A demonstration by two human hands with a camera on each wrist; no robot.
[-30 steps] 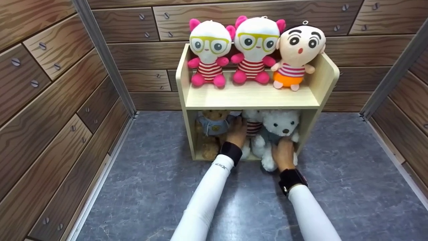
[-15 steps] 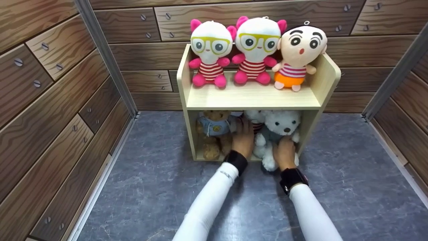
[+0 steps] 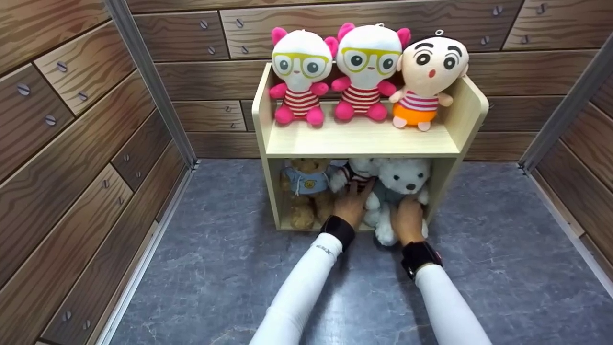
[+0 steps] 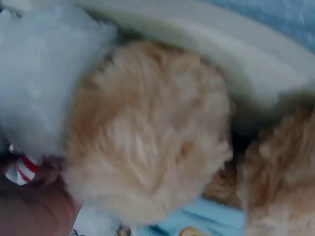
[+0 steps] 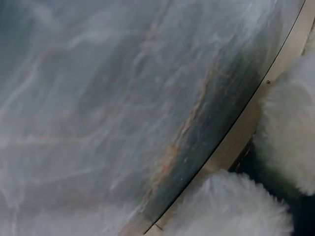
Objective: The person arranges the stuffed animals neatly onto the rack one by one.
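In the lower compartment of the shelf, my left hand rests on the belly of a white plush toy in a striped top, fingers extended and spread. A brown teddy bear in a light blue hoodie sits just left of it. Its furry foot fills the left wrist view, with part of my hand at the lower left. My right hand touches the lap of a white teddy bear at the compartment's right; its fingertips are hidden against the fur. Only the bear's white feet show in the right wrist view.
On top of the pale wooden shelf sit two pink-and-white panda-like plush toys with yellow glasses and a boy doll in orange shorts. Plank-patterned walls surround the grey marbled floor.
My left hand has shifted right from beside the brown teddy bear onto the striped plush toy, then lowered slightly, uncovering its top and arm. My right hand stays on the white teddy bear.
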